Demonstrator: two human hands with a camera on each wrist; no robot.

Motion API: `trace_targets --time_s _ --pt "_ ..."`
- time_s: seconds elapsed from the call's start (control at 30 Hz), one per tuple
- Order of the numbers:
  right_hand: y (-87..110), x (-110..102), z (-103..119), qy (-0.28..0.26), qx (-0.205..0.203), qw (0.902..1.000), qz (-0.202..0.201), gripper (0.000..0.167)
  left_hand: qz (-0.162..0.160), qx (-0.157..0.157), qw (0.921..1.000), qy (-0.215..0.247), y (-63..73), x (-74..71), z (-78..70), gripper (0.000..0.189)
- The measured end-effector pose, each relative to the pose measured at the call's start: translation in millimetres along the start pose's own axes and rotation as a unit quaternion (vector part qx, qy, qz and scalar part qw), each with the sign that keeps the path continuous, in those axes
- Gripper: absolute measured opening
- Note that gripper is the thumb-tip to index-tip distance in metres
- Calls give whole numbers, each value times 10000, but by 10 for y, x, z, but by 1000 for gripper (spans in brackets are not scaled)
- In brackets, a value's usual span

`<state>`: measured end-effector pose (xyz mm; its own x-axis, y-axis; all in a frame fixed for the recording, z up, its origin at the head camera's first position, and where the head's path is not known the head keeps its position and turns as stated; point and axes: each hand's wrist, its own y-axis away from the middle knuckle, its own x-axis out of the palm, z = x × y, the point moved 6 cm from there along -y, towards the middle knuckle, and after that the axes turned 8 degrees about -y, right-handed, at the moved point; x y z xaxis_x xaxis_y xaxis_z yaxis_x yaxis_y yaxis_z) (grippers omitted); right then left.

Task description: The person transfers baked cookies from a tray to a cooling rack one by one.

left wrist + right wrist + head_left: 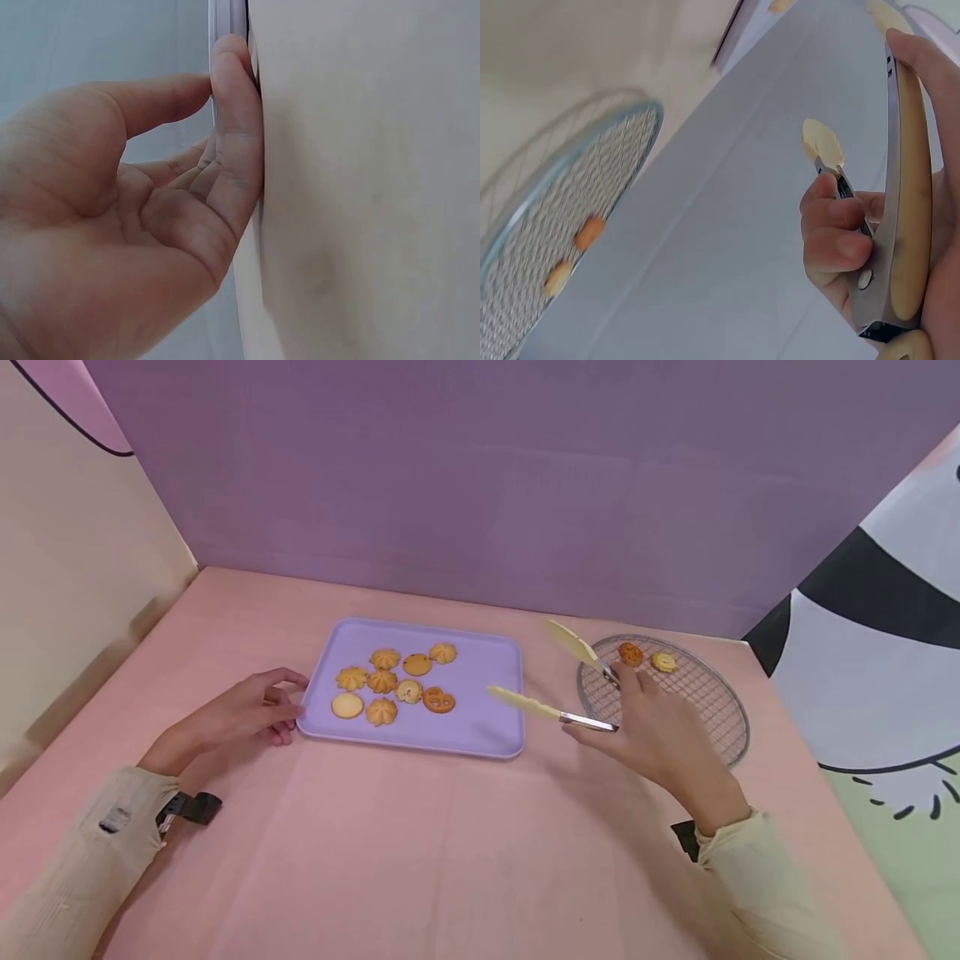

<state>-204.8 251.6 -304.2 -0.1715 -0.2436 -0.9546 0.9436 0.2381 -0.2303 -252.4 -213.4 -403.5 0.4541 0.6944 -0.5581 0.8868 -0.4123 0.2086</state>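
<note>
My left hand (243, 708) pinches the left edge of a lilac tray (483, 727); in the left wrist view the thumb and fingers meet at its rim (227, 19). On the tray lie several cookies, among them a pretzel-shaped one (438, 700), a smooth round one (347, 706) and swirled ones (382, 711). My right hand (663, 735) holds a pair of tongs (588, 722) between the tray and a round wire rack (723, 714). The tongs' cream tips are spread wide, with nothing between them. Their handle (911, 195) lies along the palm in the right wrist view.
Two cookies, a dark orange one (631, 653) and a pale ring-shaped one (663, 662), lie on the rack's far part. A pink tabletop (420, 843) carries everything. Behind it rises a purple wall (465, 485), with a printed panel (870, 677) at the right.
</note>
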Motion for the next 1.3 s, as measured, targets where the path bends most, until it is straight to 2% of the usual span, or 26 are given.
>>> trace_targets --time_s 0.23,0.47,0.63,0.8,1.0,1.17,1.3 --pt "-28 191 218 96 -416 9990 159 99 -7 -105 9999 28 -3 2 4 53" --pt "-143 376 429 20 -472 9972 585 98 3 -70 10000 53 -24 1 12 54" --pt "-213 475 540 277 -669 9948 720 95 -20 -44 10000 45 -33 -2 11 53" --pt "-236 563 635 498 -1056 9903 750 87 -8 -79 10000 58 -26 -7 8 54" --pt "-255 633 693 291 -1247 9884 815 80 5 -126 9999 -49 -28 -10 6 54" --pt "-277 649 770 159 -1449 9860 814 69 14 -143 9998 128 -26 -13 14 53" --pt "-287 677 791 25 -1376 9867 868 61 -6 -99 9998 143 -17 -13 7 53"
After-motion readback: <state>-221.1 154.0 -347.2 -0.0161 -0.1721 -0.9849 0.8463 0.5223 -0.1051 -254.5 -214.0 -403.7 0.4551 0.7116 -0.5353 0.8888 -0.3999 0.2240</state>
